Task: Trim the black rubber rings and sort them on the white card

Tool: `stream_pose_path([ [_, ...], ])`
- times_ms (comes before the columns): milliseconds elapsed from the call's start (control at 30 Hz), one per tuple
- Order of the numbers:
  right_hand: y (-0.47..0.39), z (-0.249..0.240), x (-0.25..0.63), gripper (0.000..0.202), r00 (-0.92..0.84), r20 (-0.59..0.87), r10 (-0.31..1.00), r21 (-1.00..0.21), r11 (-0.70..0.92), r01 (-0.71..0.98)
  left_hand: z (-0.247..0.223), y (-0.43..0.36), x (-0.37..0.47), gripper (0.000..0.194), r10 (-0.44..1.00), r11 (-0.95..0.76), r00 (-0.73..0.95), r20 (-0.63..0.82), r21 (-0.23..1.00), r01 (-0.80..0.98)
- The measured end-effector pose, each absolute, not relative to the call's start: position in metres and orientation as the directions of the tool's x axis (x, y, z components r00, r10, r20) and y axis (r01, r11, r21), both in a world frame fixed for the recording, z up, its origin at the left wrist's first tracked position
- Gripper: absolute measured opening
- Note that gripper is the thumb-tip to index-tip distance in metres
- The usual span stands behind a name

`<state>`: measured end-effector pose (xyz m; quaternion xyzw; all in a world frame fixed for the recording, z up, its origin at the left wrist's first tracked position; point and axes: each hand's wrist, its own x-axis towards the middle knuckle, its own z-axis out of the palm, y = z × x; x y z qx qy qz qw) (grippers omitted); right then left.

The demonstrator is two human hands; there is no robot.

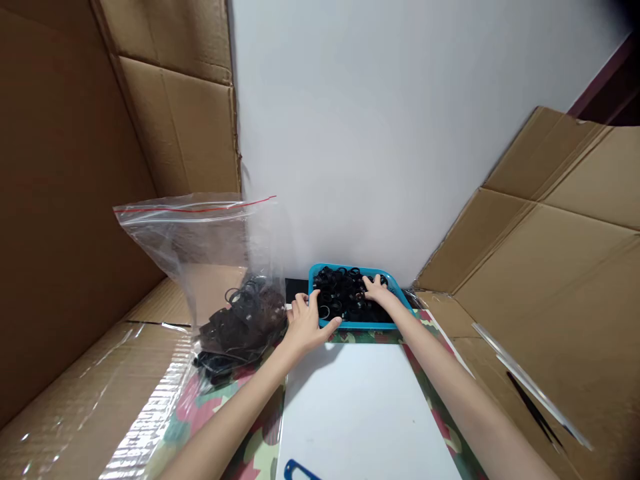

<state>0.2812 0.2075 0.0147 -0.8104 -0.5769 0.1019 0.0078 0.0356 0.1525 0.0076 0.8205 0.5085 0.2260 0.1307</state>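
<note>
A blue plastic basket [356, 326] stands against the wall, filled with a heap of small black ring-shaped bands [345, 290]. At its front left corner is my left hand [306, 325], fingers spread apart and thumb stretched along the front rim; whether it presses on the rim I cannot tell. My right hand [377, 291] reaches over the basket's right part, its fingers apart and touching the black bands. No band is visibly gripped in either hand. Left of the basket, a clear zip bag [200, 243] with a red strip holds dark packets and more black pieces.
A white board [355, 407] lies in front of the basket on a camouflage-patterned cloth [250, 447]. Part of a blue looped object [295, 469] shows at the bottom edge. Cardboard walls [185, 127] rise on both sides, and thin strips [533, 387] lie on the right.
</note>
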Motion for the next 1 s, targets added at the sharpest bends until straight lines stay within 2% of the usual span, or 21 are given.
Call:
stream_pose_path([
  [400,0.197,0.009,0.265,0.034,0.270,-0.060,0.961,-0.058,-0.273,0.960,0.006,0.150,0.034,0.072,0.894,-0.448,0.370,0.252,0.506,0.738],
  [633,0.203,0.011,0.272,0.030,0.245,-0.022,0.969,-0.078,-0.246,0.966,0.007,0.150,0.033,0.072,0.889,-0.457,0.368,0.271,0.500,0.736],
  [800,0.206,0.033,0.287,0.029,0.242,0.022,0.970,-0.162,-0.235,0.958,0.007,0.152,0.032,0.072,0.882,-0.470,0.377,0.281,0.500,0.728],
  [1000,0.204,0.070,0.312,0.027,0.239,0.088,0.967,-0.385,-0.189,0.903,0.005,0.156,0.033,0.072,0.876,-0.482,0.383,0.294,0.496,0.722],
])
